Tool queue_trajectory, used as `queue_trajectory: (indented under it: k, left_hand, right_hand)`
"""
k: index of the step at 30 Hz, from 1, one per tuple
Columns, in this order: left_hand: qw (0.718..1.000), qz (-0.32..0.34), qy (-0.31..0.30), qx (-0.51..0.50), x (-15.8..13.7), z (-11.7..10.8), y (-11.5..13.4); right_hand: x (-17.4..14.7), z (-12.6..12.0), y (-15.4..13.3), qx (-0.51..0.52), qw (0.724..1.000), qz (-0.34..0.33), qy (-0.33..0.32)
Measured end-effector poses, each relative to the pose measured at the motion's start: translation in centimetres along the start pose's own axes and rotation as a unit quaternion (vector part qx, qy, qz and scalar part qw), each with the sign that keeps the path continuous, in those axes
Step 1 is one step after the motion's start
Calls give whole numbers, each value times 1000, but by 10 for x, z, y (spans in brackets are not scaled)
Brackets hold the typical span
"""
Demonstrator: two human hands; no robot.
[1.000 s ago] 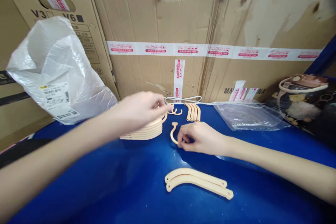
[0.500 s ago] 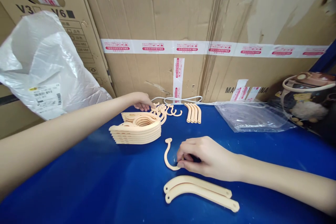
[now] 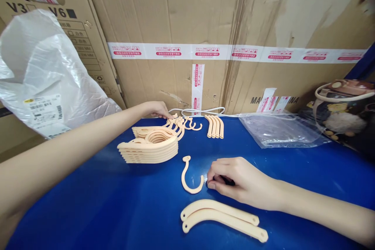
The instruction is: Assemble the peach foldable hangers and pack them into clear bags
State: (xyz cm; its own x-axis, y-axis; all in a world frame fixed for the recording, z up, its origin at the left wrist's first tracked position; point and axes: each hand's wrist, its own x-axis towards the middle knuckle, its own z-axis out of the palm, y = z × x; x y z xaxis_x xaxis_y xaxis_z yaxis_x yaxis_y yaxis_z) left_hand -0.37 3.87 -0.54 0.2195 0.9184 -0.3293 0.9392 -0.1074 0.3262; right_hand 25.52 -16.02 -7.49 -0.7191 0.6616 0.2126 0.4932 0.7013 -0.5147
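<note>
My left hand (image 3: 156, 109) reaches to the back, fingertips pinched together on a cream plastic hook in the pile of hooks (image 3: 179, 123); exactly which one it grips is partly hidden. In front of that pile stands a stack of cream hanger body parts (image 3: 149, 151). A single hook (image 3: 191, 191) lies flat on the blue table. Just right of its tip rests my right hand (image 3: 238, 181), fingers curled closed and apart from the hook, with nothing visible in them. Nearer to me, two curved cream hanger arms (image 3: 225, 218) lie side by side.
Several short curved pieces (image 3: 215, 127) lie in a row at the back. A clear plastic bag (image 3: 272, 131) and a dark bag with a handle (image 3: 342, 113) are on the right. A white cord (image 3: 205, 110) runs before the cardboard boxes (image 3: 175, 15). A white plastic package (image 3: 58, 70) leans at left.
My right hand has let go of the single hook and moved slightly right. My left hand's fingers have closed on the hooks at the back.
</note>
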Motion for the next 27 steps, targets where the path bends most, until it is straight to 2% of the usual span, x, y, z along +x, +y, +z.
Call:
queue_trajectory:
  k: [3, 10, 19, 27]
  left_hand:
    - [1000, -16, 2, -9, 1, 5, -3]
    - [998, -44, -34, -18, 2, 8, 1]
    - [998, -29, -34, -39, 5, 11, 1]
    - [1000, 14, 10, -7, 4, 5, -1]
  right_hand:
    - [0, 1, 1, 4, 1000, -1, 2]
    - [1, 1, 1, 5, 1000, 2, 4]
    - [-1, 2, 2, 5, 1000, -4, 7]
    - [-1, 0, 1, 9, 1000, 4, -1]
